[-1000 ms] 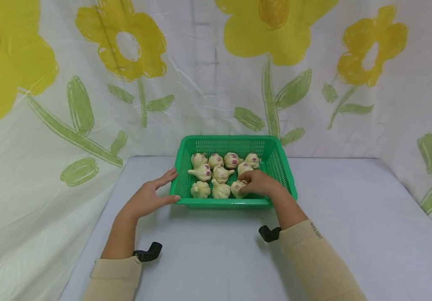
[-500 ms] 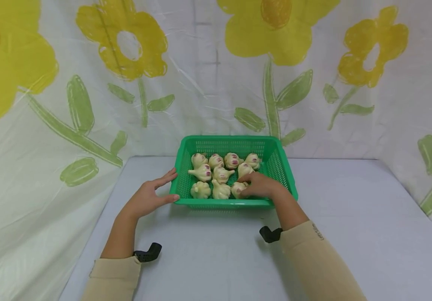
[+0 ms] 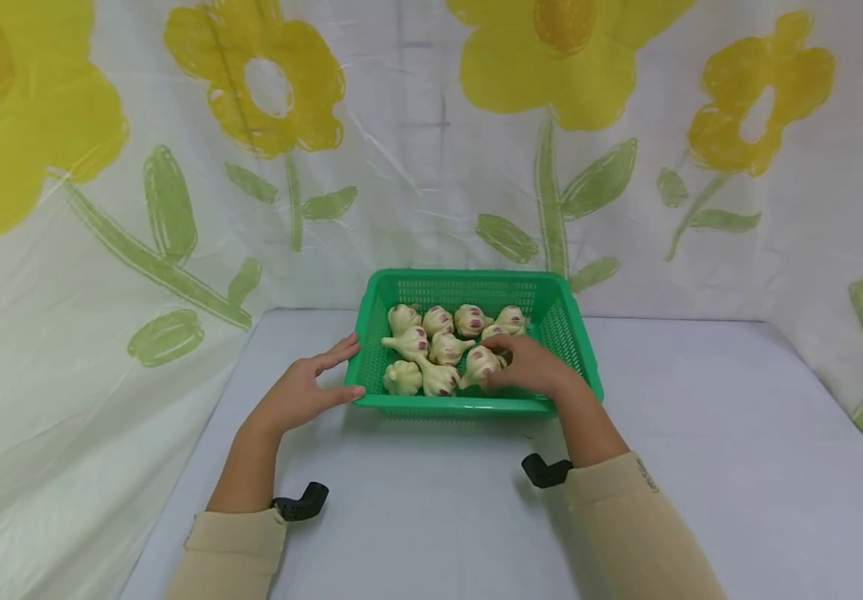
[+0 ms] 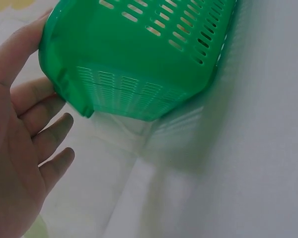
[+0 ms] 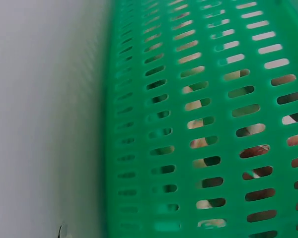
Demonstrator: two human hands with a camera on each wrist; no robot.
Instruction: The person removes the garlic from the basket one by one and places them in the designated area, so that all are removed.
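Observation:
A green plastic basket (image 3: pixel 452 402) with slotted walls stands on the table and holds several garlic bulbs (image 3: pixel 403 378) in rough rows. My left hand (image 3: pixel 298 395) rests against the basket's left front corner, thumb at the front rim and fingers extended along the left side. In the left wrist view, those fingers (image 4: pixel 35 106) lie at the rim, the lower ones spread apart. Inside the basket, my right hand (image 3: pixel 527 367) pinches a garlic bulb (image 3: pixel 480 364) near the front. In the right wrist view, the slotted basket wall (image 5: pixel 223 124) hides most of that hand.
The white-covered table (image 3: pixel 431 500) extends around the basket. Behind it hangs a white sheet (image 3: pixel 401 208) painted with yellow flowers. Each wrist wears a black camera mount, one left (image 3: pixel 302 502) and one right (image 3: pixel 545 472).
The garlic bulb in my right hand has been turned and slightly raised, its purple marks now showing. The front middle bulb has shifted too. My left hand stays at the basket corner.

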